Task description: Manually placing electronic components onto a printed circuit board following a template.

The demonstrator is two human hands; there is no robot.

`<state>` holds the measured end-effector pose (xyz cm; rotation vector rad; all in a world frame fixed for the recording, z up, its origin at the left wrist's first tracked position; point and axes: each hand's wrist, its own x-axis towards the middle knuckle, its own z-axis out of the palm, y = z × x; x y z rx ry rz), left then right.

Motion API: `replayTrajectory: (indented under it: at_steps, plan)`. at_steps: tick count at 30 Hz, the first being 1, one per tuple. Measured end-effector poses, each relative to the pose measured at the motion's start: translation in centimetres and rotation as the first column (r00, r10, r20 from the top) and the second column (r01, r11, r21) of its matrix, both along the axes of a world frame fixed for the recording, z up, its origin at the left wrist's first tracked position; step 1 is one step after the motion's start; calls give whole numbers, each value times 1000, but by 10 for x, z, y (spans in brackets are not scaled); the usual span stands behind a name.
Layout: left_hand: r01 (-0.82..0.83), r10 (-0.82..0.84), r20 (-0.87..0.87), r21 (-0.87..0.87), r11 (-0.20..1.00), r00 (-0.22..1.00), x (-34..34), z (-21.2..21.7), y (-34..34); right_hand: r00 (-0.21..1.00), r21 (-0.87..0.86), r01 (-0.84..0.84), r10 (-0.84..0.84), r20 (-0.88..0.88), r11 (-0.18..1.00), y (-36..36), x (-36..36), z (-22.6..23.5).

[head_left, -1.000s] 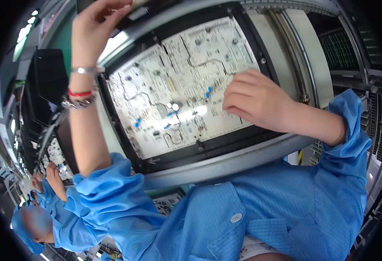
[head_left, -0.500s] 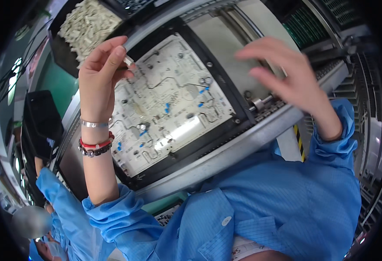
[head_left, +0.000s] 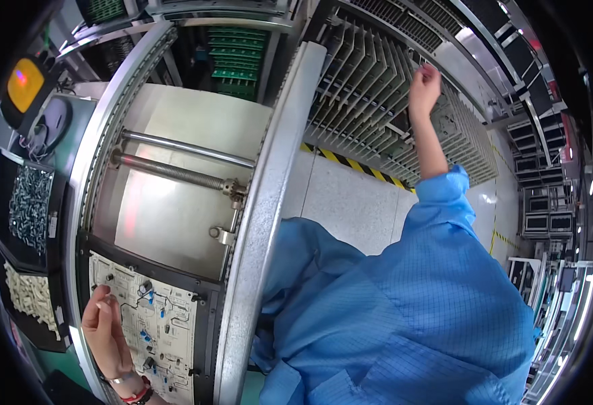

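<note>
L hand (head_left: 104,331) lies loosely open, fingers on the white circuit board (head_left: 149,322) in its black frame at the conveyor's near end, gripping nothing, while R hand (head_left: 425,84) reaches up w/ fingers curled onto the grey slotted rack (head_left: 371,94), grip unclear.

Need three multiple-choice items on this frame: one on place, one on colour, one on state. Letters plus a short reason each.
1. Where is the right hand?
A. on the circuit board
B. up at the rack of grey slotted trays
C. in the bin of white parts

2. What colour is the sleeve?
A. blue
B. white
C. green

3. How is the left hand?
A. raised in the air
B. gripping the threaded rod
C. resting at the left edge of the circuit board

Answers: 1 B, the arm reaches up to the rack. 2 A, the coat is plainly blue. 3 C, fingers lie on the board's edge.
</note>
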<state>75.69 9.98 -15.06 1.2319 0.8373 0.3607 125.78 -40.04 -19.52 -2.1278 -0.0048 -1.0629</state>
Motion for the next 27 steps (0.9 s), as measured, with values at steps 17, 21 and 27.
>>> replayTrajectory:
  at_steps: [17, 21, 27]
  plan:
    - [83, -45, -101, 418, 904, 994, 15, 4, -37, 383, 434, -274, 511, -769, 858, -135, 136, -84]
    - [117, -29, -156, 591, 798, 987, 17, -9, -33, 467, 365, -331, 487, -738, 870, -128, 83, -36]
    - [188, 4, -243, 760, 622, 970, 21, -15, -32, 611, 249, -350, 421, -670, 903, -158, 5, 23]
